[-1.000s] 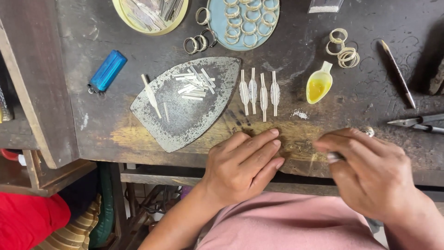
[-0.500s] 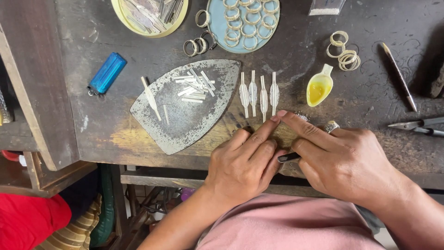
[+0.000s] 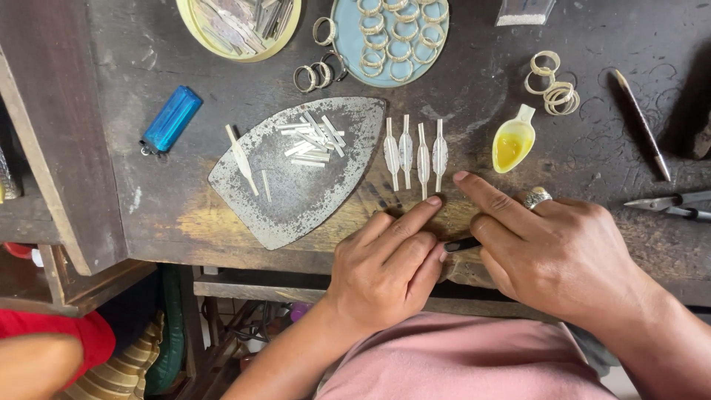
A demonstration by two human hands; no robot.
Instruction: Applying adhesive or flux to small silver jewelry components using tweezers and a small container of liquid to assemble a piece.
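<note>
2 hands at bench (image 3: 607,67) front edge: left hand (image 3: 389,259) flat, fingers together; right hand (image 3: 552,252) pinching dark tool (image 3: 463,244). 4 leaf blanks (image 3: 415,152) just beyond; worn, scorched wood top.

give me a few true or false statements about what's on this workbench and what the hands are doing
1. Four leaf-shaped metal pieces lie side by side on the bench. True.
2. The blue lighter sits on the iron-shaped metal plate. False: it lies on the bench beside it.
3. The small spoon dish holds yellow liquid. True.
4. The right hand wears no ring. False: a ring shows on one finger.
5. The left hand rests at the bench edge, touching the right. True.
</note>
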